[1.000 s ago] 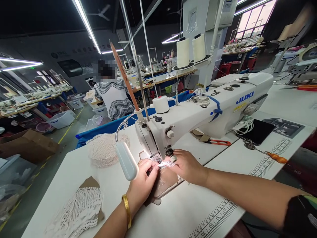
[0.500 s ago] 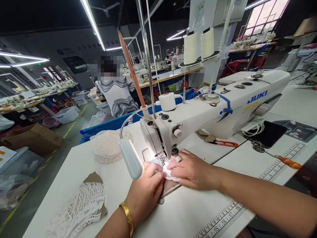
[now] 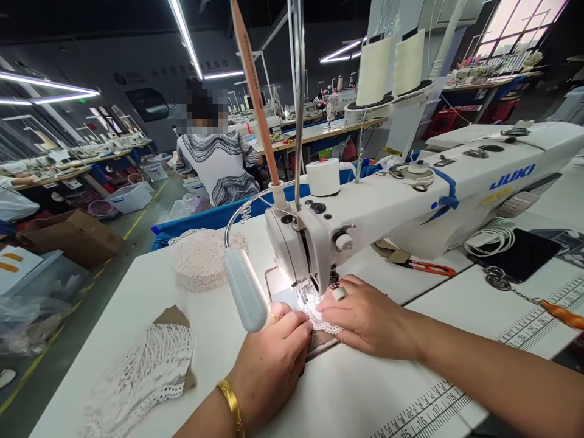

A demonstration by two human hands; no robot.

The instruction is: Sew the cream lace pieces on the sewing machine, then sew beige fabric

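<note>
A small white lace piece (image 3: 314, 309) lies under the presser foot of a white sewing machine (image 3: 292, 243), brightly lit by the lamp. My left hand (image 3: 276, 347), with a gold bracelet on the wrist, pinches the near left edge of the lace; its fingertips are closed together. From the right, my right hand (image 3: 369, 316) presses on the lace with bent fingers close to the needle area. Part of the lace is hidden under both hands. The grey lamp head (image 3: 246, 292) hangs just above my left hand.
Stacked lace pieces (image 3: 205, 258) lie behind the lamp, and more lace (image 3: 146, 371) rests at the table's left. Orange-handled snips (image 3: 429, 267), a black phone-like slab (image 3: 524, 255) and a coiled cable (image 3: 490, 238) sit to the right. A co-worker (image 3: 219, 158) sits beyond.
The camera view has shifted, so the machine appears further right. Both hands stay at the lace by the needle, and more lace shows between them.
</note>
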